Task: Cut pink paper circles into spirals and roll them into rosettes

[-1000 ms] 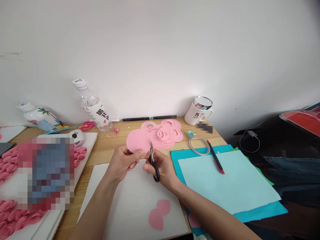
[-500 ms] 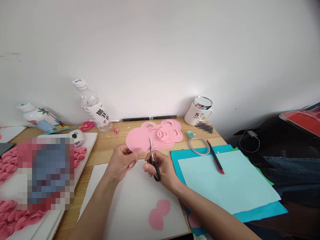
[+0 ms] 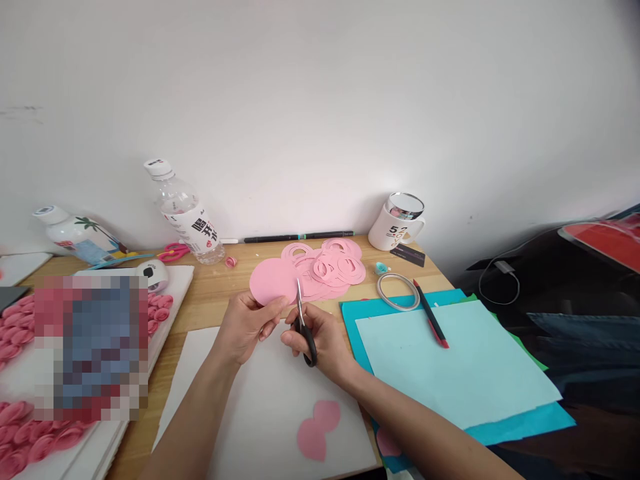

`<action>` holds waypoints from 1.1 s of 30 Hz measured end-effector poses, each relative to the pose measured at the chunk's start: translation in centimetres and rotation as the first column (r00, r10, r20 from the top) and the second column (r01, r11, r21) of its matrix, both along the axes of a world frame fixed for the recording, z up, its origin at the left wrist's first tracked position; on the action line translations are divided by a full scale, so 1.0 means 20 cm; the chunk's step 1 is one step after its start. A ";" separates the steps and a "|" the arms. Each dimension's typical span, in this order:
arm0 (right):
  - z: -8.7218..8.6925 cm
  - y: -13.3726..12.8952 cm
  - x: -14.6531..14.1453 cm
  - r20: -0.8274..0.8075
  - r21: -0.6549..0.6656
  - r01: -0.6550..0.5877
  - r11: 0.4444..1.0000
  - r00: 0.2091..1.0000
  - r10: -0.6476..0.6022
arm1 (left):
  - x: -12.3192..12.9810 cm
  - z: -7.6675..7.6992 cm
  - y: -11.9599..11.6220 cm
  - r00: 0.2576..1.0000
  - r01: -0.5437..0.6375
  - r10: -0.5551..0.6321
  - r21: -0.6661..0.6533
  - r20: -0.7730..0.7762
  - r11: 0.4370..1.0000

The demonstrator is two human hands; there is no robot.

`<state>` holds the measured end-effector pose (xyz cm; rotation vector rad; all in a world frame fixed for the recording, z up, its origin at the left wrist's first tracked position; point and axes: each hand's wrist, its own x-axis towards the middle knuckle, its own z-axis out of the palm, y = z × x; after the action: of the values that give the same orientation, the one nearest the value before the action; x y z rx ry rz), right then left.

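Forearms (image 3: 205, 400) converging, the left hand (image 3: 243, 327) pinches a round pink paper disc (image 3: 271, 279) just beyond a white board (image 3: 265, 407) while the right hand (image 3: 323, 337) grips black-handled metal scissors (image 3: 311, 349) beside the disc.

At the centre of the frame, your paper disc (image 3: 271, 281) is plain pink; your scissors (image 3: 303, 328) have black handles and silver blades. At left, your clear bottle (image 3: 184, 203) has a white label with black characters. At right, you see a pale blue sheet (image 3: 463, 363), a turquoise sheet (image 3: 537, 425) and a black-and-red pen (image 3: 431, 315); the counter (image 3: 213, 293) is grained brown.
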<state>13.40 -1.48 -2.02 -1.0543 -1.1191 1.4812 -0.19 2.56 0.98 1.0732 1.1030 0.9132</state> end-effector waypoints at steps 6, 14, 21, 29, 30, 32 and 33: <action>-0.04 0.02 0.02 0.001 0.160 0.046 0.986 0.999 -0.047 | 0.01 -0.01 0.00 0.999 0.043 -0.043 -0.001 -0.025 0.999; -0.04 0.01 0.02 -0.027 0.140 0.021 0.990 0.999 -0.018 | 0.01 -0.01 0.00 0.999 0.048 -0.048 0.013 -0.022 0.999; -0.04 0.01 0.02 -0.004 0.075 0.021 0.997 1.000 -0.021 | -0.01 -0.01 0.00 0.998 0.037 -0.036 0.023 -0.042 0.999; 0.00 0.01 0.01 0.000 0.025 0.047 0.999 0.999 -0.047 | -0.01 -0.01 0.01 0.999 0.024 -0.023 0.035 -0.025 0.999; 0.00 0.01 0.01 -0.001 0.019 0.048 0.999 0.999 -0.048 | -0.02 -0.01 0.01 0.999 0.026 -0.025 0.038 -0.023 0.999; 0.00 0.01 0.01 -0.005 0.007 0.049 0.999 0.999 -0.049 | -0.02 -0.02 0.01 0.999 0.028 -0.027 0.040 -0.017 0.999; -0.01 0.01 0.01 -0.005 0.002 0.047 0.999 0.999 -0.047 | -0.02 -0.02 0.01 1.000 0.027 -0.026 0.038 -0.012 0.999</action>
<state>13.62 -1.28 -2.16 -1.0677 -1.0849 1.4449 -0.59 2.80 0.57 1.1234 1.0817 0.9114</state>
